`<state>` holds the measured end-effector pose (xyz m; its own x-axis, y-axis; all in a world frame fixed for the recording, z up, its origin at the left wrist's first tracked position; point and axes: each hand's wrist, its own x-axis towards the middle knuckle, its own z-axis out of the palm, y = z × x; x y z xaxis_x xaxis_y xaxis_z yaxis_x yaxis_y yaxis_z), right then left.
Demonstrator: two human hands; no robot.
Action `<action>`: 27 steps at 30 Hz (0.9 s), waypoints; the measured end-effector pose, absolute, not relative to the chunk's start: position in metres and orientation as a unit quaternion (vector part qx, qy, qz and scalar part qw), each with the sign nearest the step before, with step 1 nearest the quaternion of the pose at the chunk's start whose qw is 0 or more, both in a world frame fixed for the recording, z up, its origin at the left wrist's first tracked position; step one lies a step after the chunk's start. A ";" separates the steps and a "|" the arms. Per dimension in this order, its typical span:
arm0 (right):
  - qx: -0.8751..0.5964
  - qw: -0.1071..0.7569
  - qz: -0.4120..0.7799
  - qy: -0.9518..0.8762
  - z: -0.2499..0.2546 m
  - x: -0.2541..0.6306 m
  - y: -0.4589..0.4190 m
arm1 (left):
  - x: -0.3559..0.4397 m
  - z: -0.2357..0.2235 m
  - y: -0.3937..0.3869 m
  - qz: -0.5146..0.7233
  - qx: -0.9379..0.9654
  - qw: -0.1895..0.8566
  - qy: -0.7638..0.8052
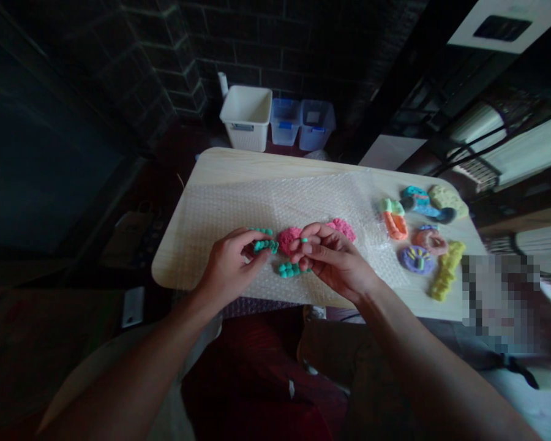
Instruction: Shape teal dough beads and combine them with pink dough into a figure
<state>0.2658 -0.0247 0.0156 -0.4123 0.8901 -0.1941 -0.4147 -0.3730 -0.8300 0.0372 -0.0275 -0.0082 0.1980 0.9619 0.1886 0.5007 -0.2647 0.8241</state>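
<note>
Teal knobbly strip (266, 246), modelling clay by the look: held over the near-middle of the table. Shows as two rows by the fingers; can't tell if folded or two lengths.

Left hand (234, 260): thumb and fingers nearly closed, pinching the strip by its left end. Probably a light grip so the bumps don't flatten; leaves the right end free, facing the other hand.

Right hand (333, 260): thumb and index closed on a small teal bit (304, 240), other fingers curled. Bit is tiny, so a tip pinch makes sense.

Second teal strip (289, 269) below, partly behind right hand. Two pink knobbly lumps just beyond, left one (288, 240) and right one (343, 229), both partly covered by the right hand. All within easy reach.

Bubble wrap (220, 208) underneath, likely shielding the tabletop (220, 160).

Right end of table: yellow knobbly bar (447, 271), purple disc (413, 260), orange-and-green piece (395, 225), blue boot-like piece (422, 204). Grouped aside, presumably to keep the work spot free.

Past the far edge: white bin (248, 122), two clear bluish bins (284, 122), then dark block wall (239, 49).
</note>
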 end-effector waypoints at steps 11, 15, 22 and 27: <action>-0.331 0.433 0.750 -0.374 0.015 0.265 -0.027 | 0.038 -0.004 -0.028 0.364 0.711 0.310 0.516; -0.348 0.420 0.751 -0.373 0.013 0.264 -0.028 | 0.037 -0.004 -0.028 0.363 0.710 0.315 0.514; -0.362 0.432 0.746 -0.355 0.013 0.263 -0.026 | 0.037 -0.005 -0.028 0.357 0.714 0.309 0.517; -0.323 0.432 0.770 -0.341 0.010 0.263 -0.024 | 0.038 -0.006 -0.027 0.364 0.709 0.310 0.518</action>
<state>0.2626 -0.0242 0.0095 -0.4189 0.8853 -0.2020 -0.4450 -0.3941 -0.8042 0.0380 -0.0273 -0.0059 0.1987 0.9606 0.1944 0.5089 -0.2707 0.8172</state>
